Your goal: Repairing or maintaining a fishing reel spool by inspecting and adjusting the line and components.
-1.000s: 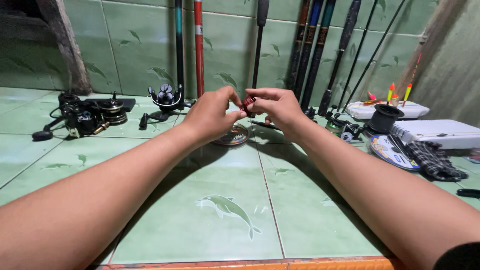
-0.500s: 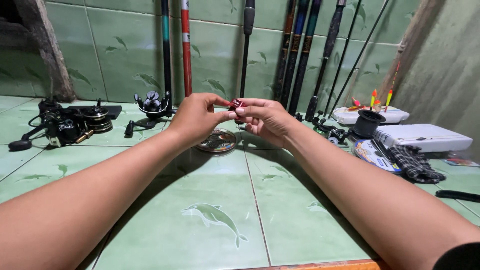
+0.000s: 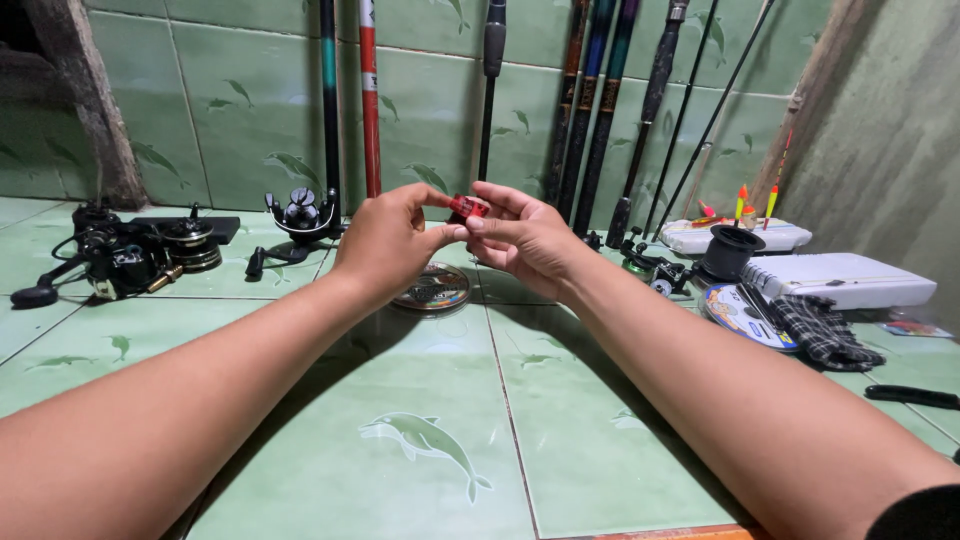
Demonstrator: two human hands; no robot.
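Small red part (image 3: 467, 207), glossy with a dark end, was held level above the green tiled floor (image 3: 420, 470), pinched between fingertips of left hand (image 3: 385, 245) and right hand (image 3: 525, 240).

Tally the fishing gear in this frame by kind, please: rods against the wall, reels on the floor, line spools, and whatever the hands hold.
Rods leaning on the wall: 9
Reels on the floor: 4
Line spools: 3
Small red part, pinched by left hand and right hand: 1
Total: 17
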